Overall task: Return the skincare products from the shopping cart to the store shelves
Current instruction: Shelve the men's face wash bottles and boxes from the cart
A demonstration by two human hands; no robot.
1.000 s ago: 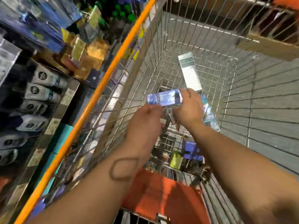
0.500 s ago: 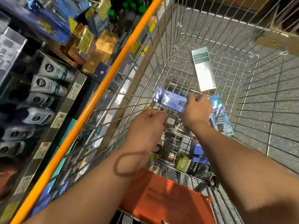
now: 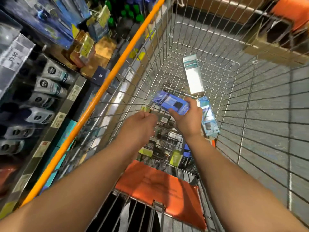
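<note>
I look down into a wire shopping cart [image 3: 230, 91] with an orange rim. My right hand [image 3: 187, 121] grips a blue skincare box [image 3: 170, 102] by its near end and holds it above the cart floor. My left hand [image 3: 138, 124] hovers just left of it with curled fingers, beside a dark box [image 3: 161, 118]; whether it holds that box is unclear. A tall white box [image 3: 193, 76] and a light blue pack [image 3: 209, 118] lie on the cart floor. More small boxes [image 3: 175, 158], green and blue, sit in the near end.
Store shelves [image 3: 73, 92] run along the left, with grey tubes [image 3: 50, 87] in rows, price tags, and blue and gold boxes [image 3: 85, 47] farther up. The orange seat flap [image 3: 160, 186] lies below my wrists. Grey tiled floor shows to the right.
My right hand has tilted and carried the blue box a little to the right. My left hand has let go of it and now sits apart, lower left. The view has shifted.
</note>
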